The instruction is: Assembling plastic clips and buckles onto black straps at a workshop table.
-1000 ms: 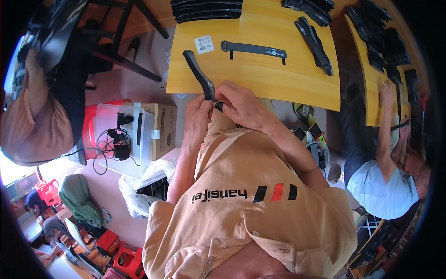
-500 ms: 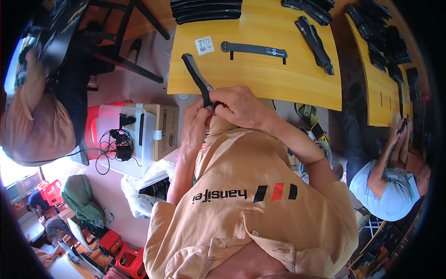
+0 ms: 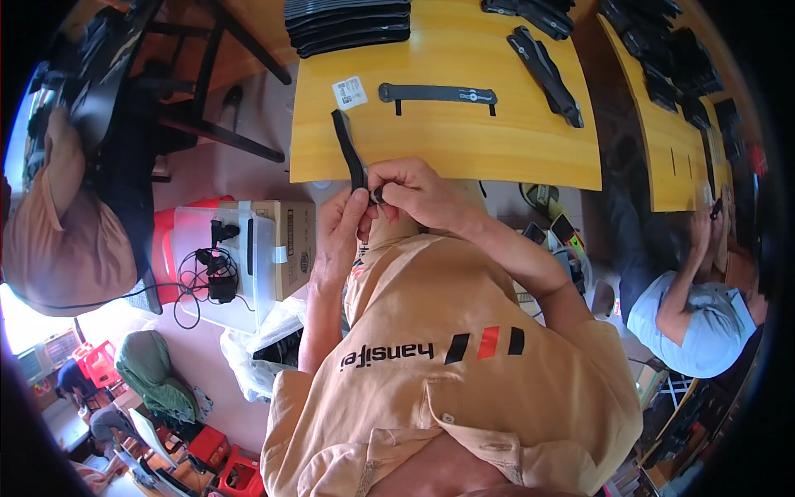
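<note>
Both hands are close together at the near edge of the yellow table [image 3: 513, 153], working on a dark fabric strap [image 3: 349, 147]. My left hand [image 3: 339, 219] is closed, pinching the strap near its lower end. My right hand [image 3: 422, 192] has its fingers curled round the same end, where a small black looped part shows. The strap's free end points up over the tabletop, left of centre. Another grey strap [image 3: 439, 93] lies flat on the table with two thin black tabs below it. Beside it is a white printed label [image 3: 349, 93].
Folded black straps are stacked [image 3: 348, 35] at the table's far left; more straps [image 3: 546, 74] lie at the right. A clear plastic bin [image 3: 224, 265] with black cables and a cardboard box [image 3: 296, 248] stand left. Co-workers sit on both sides, one in light blue [image 3: 691, 331].
The held strap has turned more upright, showing its black side. My hands stay together at its lower end. The view has shifted slightly.
</note>
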Demonstrator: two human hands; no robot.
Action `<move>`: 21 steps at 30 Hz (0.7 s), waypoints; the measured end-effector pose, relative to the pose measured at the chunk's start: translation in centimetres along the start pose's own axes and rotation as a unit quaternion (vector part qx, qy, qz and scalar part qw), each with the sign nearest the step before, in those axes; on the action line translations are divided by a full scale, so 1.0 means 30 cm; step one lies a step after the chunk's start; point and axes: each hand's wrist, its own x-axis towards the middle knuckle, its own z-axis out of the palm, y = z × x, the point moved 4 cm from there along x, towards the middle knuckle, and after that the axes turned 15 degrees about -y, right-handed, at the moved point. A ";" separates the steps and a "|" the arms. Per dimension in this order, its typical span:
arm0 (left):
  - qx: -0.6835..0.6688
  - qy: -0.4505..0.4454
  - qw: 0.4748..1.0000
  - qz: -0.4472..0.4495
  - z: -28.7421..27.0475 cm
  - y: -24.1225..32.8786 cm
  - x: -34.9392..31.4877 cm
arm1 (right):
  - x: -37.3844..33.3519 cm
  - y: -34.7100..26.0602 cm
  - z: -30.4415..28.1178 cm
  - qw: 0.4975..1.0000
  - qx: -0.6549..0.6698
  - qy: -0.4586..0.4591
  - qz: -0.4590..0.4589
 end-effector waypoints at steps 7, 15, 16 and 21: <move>0.019 0.007 1.000 0.007 0.001 0.009 0.011 | -0.026 -0.048 -0.004 0.998 -0.055 -0.008 -0.008; 0.100 -0.062 0.992 -0.036 0.020 0.063 0.019 | -0.067 -0.115 -0.006 0.924 -0.372 -0.024 -0.086; 0.098 -0.067 0.992 -0.041 0.022 0.068 0.012 | -0.071 -0.126 -0.008 0.923 -0.374 -0.019 -0.087; 0.025 -0.092 0.995 -0.003 0.071 0.072 -0.014 | -0.103 -0.133 0.007 0.994 -0.099 -0.035 -0.011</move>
